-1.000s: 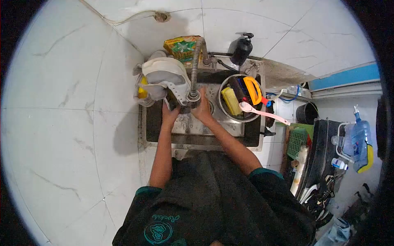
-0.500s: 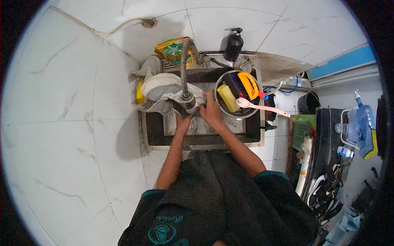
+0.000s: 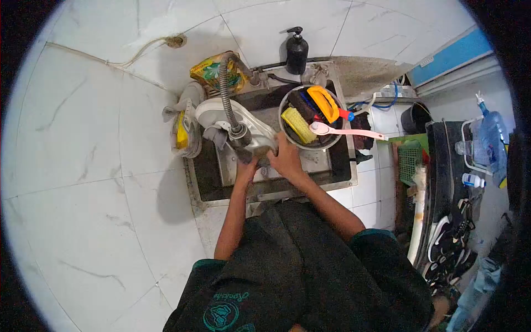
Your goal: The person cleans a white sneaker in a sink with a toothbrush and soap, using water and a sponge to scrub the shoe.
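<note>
Support the white shoe [image 3: 259, 128] from beneath with your left hand [image 3: 246, 167], and tilt and turn it with your right hand [image 3: 287, 160], keeping it low over the sink [image 3: 349, 166] so drips fall inside. Your right fingers grip its near end; your left fingers are mostly hidden at its underside, so their closure cannot be told. The shoe sits directly below the tap [image 3: 239, 134]; whether water runs is unclear. Counted, there is one shoe in hand, one tap, one round basin [image 3: 283, 119] with one yellow brush [image 3: 298, 125], one orange handle [image 3: 323, 103] and one pink-handled brush [image 3: 348, 131], plus one black pump bottle [image 3: 297, 54] and one yellow-green packet [image 3: 213, 73] behind.
</note>
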`<state>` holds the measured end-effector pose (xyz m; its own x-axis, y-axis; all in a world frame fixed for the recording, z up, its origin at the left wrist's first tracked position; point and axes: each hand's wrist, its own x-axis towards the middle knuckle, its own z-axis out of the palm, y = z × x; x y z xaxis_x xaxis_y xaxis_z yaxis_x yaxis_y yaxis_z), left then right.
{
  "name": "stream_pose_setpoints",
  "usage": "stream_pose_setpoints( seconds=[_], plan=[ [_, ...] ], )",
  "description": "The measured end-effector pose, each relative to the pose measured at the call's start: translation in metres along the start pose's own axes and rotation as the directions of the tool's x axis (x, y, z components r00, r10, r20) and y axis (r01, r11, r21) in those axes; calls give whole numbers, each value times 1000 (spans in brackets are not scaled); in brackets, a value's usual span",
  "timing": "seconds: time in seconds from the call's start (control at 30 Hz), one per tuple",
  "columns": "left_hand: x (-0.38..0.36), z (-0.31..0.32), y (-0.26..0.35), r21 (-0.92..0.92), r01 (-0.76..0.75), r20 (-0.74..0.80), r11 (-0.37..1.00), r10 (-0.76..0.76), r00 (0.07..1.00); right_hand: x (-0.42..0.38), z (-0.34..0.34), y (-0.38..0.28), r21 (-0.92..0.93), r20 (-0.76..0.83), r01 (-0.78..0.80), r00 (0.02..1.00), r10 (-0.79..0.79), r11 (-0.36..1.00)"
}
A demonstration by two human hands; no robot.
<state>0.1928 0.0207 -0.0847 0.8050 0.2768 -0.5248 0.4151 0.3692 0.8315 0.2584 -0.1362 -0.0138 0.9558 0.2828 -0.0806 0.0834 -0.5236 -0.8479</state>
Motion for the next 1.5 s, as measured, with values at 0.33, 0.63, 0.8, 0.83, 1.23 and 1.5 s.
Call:
stream_pose_setpoints(
  seconds=[0.33,0.63,0.8,0.83,1.23,1.5],
  plan=[
    [-14,-13,12,378,-360,-289,853,478,830,29,83,29,397,342,-338,917,205,853],
    [-30,-46,58,379,-318,-257,869,428,866,50,117,-4,368,220,114,954,-205,923],
    [-32,-74,62,95,-486,-208,869,495,844,44,126,-21,243,373,139,900,-224,960],
    [-32,-75,62,-18,-504,-231,863,487,842,38,113,-35,242,379,131,899,-218,961],
    [-31,-71,99,457,-673,-263,581,811,522,52,142,-59,298,98,437,870,-483,848],
    [-21,-76,102,284,-624,-295,728,685,666,51,135,-60,124,133,526,832,-539,842]
  ],
)
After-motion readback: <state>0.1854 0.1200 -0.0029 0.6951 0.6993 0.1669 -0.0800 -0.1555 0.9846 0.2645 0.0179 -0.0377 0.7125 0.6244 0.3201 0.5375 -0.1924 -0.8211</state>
